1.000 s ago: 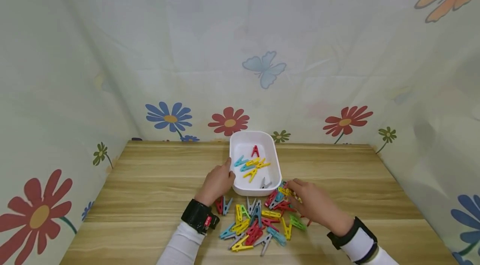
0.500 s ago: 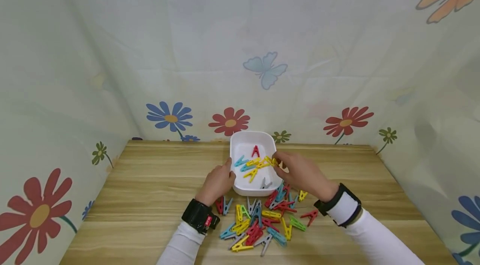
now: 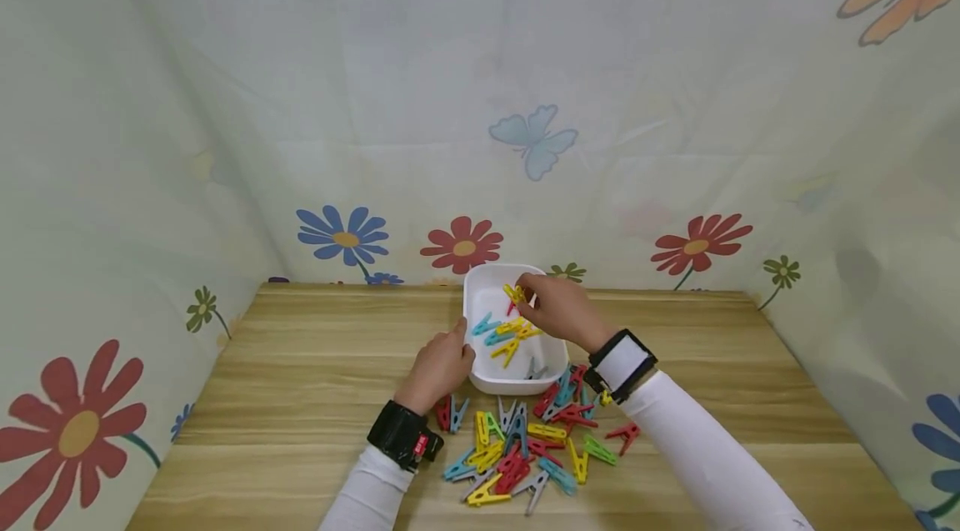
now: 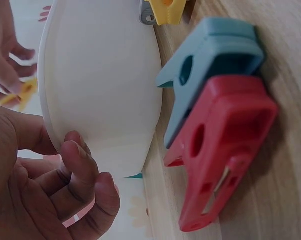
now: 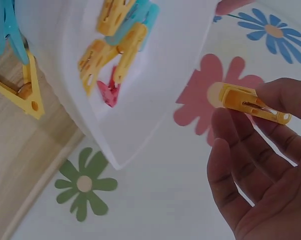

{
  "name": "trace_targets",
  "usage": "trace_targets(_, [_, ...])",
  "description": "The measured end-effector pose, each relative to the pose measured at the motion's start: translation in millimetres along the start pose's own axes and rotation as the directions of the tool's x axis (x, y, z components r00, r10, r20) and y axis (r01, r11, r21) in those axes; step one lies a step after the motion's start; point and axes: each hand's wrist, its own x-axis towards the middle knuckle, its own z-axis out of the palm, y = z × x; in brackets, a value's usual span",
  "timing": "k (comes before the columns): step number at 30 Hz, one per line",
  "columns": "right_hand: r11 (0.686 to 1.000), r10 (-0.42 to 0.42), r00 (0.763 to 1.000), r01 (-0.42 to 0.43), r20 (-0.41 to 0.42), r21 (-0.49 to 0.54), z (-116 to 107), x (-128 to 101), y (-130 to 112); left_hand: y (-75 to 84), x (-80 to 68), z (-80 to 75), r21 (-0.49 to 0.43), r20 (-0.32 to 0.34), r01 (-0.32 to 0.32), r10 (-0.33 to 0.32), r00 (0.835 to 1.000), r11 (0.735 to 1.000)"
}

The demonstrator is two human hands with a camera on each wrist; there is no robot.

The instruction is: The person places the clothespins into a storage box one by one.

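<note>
right hand (image 3: 557, 312) fingers pinch a yellow clothespin (image 5: 251, 103); left hand (image 3: 438, 366) fingers lie relaxed against the white tub (image 3: 480, 374).

Right hand (image 3: 558, 311) moved off the peg pile (image 3: 525, 448) on the counter (image 3: 300, 364), up and over the white tub (image 3: 480, 285); now above its far end. It picked a yellow peg (image 3: 514, 294) from the pile edge and now pinches it over the tub. Right sleeve (image 3: 697, 448) now lies across the pile's right side.
</note>
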Motion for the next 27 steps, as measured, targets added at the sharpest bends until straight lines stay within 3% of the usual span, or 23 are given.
trace_targets(8, [0.997,0.077,0.992,-0.076,0.102,-0.008,27,19,10,-0.8,-0.7,0.0,-0.011,0.012,-0.009,0.009,1.0,1.0])
trace_targets(13, [0.997,0.075,0.988,-0.07,0.134,-0.042,31,17,14,-0.5,-1.5,-1.0,0.0,0.004,-0.025,0.025,1.0,1.0])
trace_targets(18, [0.998,0.044,0.993,-0.04,0.112,-0.041,16,7,12,0.5,-2.9,-1.5,0.0,-0.006,-0.029,0.029,1.0,1.0])
trace_targets(27, [0.999,0.0,1.0,0.001,0.011,-0.044,-31,-29,9,2.9,-2.7,-2.3,0.013,-0.003,-0.008,0.008,1.0,1.0])
